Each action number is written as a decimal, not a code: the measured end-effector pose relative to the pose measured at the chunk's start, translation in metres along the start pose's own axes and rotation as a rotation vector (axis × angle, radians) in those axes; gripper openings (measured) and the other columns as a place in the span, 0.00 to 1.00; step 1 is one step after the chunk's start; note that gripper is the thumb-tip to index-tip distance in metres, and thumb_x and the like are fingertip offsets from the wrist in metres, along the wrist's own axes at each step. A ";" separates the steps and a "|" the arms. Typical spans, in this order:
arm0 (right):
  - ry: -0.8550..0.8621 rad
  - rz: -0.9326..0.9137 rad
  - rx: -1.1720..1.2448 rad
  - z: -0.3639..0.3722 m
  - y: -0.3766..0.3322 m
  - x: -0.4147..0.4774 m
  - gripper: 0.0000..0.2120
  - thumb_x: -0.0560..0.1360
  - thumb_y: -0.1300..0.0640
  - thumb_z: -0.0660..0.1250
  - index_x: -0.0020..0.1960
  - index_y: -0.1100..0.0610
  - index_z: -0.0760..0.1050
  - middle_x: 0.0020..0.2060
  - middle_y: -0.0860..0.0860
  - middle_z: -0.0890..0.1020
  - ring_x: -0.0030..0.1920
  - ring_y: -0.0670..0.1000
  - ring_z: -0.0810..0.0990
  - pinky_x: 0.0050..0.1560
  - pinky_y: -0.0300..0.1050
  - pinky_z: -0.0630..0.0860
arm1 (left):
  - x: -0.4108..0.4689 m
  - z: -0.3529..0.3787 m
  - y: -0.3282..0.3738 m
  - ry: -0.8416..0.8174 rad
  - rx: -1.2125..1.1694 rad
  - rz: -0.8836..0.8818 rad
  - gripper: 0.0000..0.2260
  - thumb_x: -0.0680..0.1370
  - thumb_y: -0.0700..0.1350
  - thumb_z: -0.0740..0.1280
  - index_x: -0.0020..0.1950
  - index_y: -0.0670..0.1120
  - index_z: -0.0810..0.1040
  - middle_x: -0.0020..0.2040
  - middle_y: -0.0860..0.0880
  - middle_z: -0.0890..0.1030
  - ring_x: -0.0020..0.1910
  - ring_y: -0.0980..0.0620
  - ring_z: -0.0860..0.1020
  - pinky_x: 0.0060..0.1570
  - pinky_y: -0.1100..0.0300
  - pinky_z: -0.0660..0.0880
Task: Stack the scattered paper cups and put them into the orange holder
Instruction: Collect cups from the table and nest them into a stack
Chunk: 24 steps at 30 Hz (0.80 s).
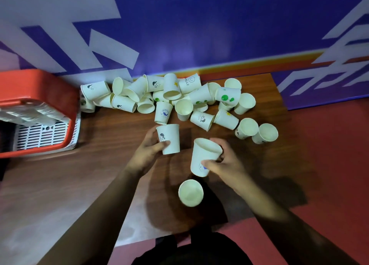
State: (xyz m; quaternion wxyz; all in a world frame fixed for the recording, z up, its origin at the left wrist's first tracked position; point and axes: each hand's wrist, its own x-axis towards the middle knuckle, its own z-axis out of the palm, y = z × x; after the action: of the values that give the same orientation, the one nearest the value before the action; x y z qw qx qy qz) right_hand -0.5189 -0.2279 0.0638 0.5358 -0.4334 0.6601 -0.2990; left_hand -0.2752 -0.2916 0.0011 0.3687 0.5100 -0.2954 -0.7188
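Observation:
Several white paper cups (pixel 179 99) lie scattered in a heap at the far side of the wooden table (pixel 79 181). My left hand (pixel 147 151) grips one cup with a small dark figure print (pixel 169 138), held upside down just above the table. My right hand (pixel 225 163) holds another cup with a blue print (pixel 203 155), mouth up and tilted. A single cup (pixel 190 193) stands upright near me, below both hands. The orange holder (pixel 38 97) sits at the far left and has stacked cups lying inside.
A blue and white wall (pixel 199 25) runs right behind the heap. The table's right edge drops to a red floor (pixel 329 165). Two cups (pixel 257 132) lie close to that right edge. A white slatted insert (pixel 42 134) lines the holder.

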 end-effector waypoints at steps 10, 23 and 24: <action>-0.018 -0.099 -0.280 0.052 0.049 -0.060 0.36 0.67 0.56 0.76 0.70 0.45 0.63 0.64 0.43 0.73 0.64 0.44 0.72 0.66 0.42 0.70 | -0.042 -0.010 0.000 -0.035 -0.031 0.081 0.32 0.69 0.36 0.70 0.70 0.48 0.64 0.57 0.46 0.79 0.56 0.47 0.79 0.50 0.53 0.81; -0.041 -0.076 -0.565 0.051 0.085 -0.074 0.47 0.67 0.46 0.76 0.78 0.49 0.54 0.77 0.47 0.57 0.76 0.47 0.56 0.73 0.38 0.54 | -0.088 0.008 -0.018 -0.333 0.317 0.098 0.38 0.71 0.38 0.76 0.75 0.58 0.63 0.64 0.53 0.78 0.63 0.54 0.78 0.59 0.59 0.76; -0.052 -0.070 -0.560 0.049 0.086 -0.073 0.48 0.67 0.45 0.76 0.78 0.49 0.53 0.77 0.47 0.57 0.76 0.47 0.56 0.75 0.42 0.54 | -0.091 0.009 -0.021 -0.354 0.349 0.108 0.37 0.71 0.37 0.76 0.75 0.58 0.64 0.65 0.55 0.78 0.64 0.55 0.77 0.61 0.58 0.76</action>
State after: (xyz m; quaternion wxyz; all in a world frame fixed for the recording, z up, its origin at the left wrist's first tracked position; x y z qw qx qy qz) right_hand -0.4891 -0.1205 0.0102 0.4011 -0.5947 0.6876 -0.1122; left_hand -0.2697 -0.2038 0.0344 0.2555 0.4154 -0.5020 -0.7142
